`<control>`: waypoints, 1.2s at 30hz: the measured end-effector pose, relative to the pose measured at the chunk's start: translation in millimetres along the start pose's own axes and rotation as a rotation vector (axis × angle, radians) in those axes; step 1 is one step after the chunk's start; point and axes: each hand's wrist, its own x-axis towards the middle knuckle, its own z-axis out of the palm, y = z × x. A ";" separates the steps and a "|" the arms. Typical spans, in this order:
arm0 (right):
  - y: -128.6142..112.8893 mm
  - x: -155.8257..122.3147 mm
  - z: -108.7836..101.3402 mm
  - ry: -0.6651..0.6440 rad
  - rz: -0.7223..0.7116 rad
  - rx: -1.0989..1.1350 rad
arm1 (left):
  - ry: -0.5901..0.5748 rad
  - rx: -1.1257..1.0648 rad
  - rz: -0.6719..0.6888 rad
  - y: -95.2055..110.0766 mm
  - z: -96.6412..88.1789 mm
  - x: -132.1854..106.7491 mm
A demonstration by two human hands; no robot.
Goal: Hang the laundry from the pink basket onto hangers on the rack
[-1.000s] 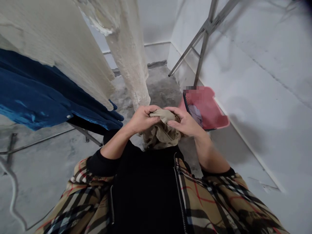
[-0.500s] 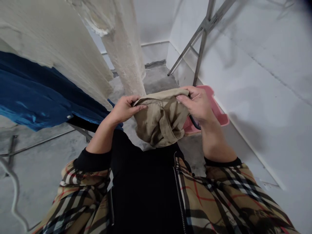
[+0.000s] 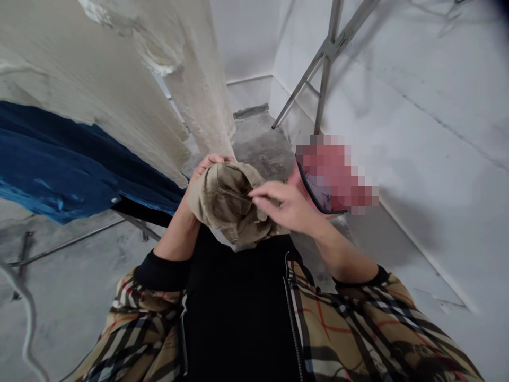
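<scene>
Gathering the khaki cloth (image 3: pixel 226 201) into the left hand (image 3: pixel 209 167), right hand (image 3: pixel 288 207) lifting away
Left fingers clamping round the bunched bundle above the black top (image 3: pixel 238 307), no longer stretched between both hands; right fingers loosely together, just off the cloth, near the pink basket (image 3: pixel 332 175).

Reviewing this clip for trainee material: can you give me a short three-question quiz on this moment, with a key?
1. Which hand has its fingers curled over the khaki cloth from behind?
2. True or false: the pink basket stands to the person's right.
3. The person's jacket is: A plain white, B tan check, C solid blue?

Key: 1 left hand; 2 true; 3 B.
</scene>
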 end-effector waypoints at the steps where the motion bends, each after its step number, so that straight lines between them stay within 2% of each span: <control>1: 8.0 2.2 -2.3 0.146 0.039 -0.027 | -0.029 -0.022 -0.015 0.3 1.0 -1.1; 3: 20.5 6.1 -2.2 0.291 0.087 -0.044 | -0.070 -0.053 -0.048 -0.3 4.3 -2.8; 8: 30.1 11.6 11.3 0.207 0.173 0.010 | -0.125 -0.077 -0.105 -4.4 13.9 -6.2; 10: 30.4 14.1 10.3 0.246 0.206 0.119 | -0.118 -0.025 -0.132 -6.5 12.9 -6.6; 12: 30.6 17.6 4.4 0.337 0.222 0.228 | -0.090 0.076 -0.148 -10.1 8.4 -6.0; 14: 31.2 21.8 -3.3 0.422 0.230 0.285 | 0.012 0.200 -0.133 -15.5 2.6 -5.2; 16: 31.9 26.3 -9.7 0.483 0.233 0.300 | 0.196 0.284 -0.092 -22.0 -0.7 -6.6; 18: 31.9 30.4 -13.1 0.538 0.236 0.319 | 0.377 0.323 0.017 -29.1 1.3 -11.7; 19: 31.6 32.2 -13.7 0.560 0.238 0.335 | 0.416 0.347 0.079 -33.1 4.4 -15.7; 20: 30.9 34.0 -13.6 0.576 0.240 0.354 | 0.422 0.390 0.136 -37.6 8.6 -20.4; 22: 28.8 36.9 -12.0 0.587 0.239 0.380 | 0.359 0.546 0.186 -48.6 17.8 -29.8; 25: 23.7 40.8 -10.7 0.580 0.219 0.369 | 0.221 0.832 0.131 -64.6 24.4 -35.5; 27: 18.5 43.7 -14.6 0.579 0.198 0.334 | 0.177 0.947 0.088 -64.9 20.2 -28.4; 28: 15.2 45.4 -18.6 0.584 0.180 0.303 | 0.178 0.959 0.084 -58.9 16.2 -21.7; 30: 6.7 49.3 -30.2 0.590 0.127 0.203 | 0.240 0.922 0.155 -31.9 7.7 -5.4; 33: -7.9 55.3 -49.1 0.539 0.013 -0.017 | 0.413 0.870 0.462 35.2 3.5 10.7; 36: -17.7 60.8 -59.6 0.389 -0.088 -0.232 | 0.629 0.899 0.763 96.5 13.3 5.0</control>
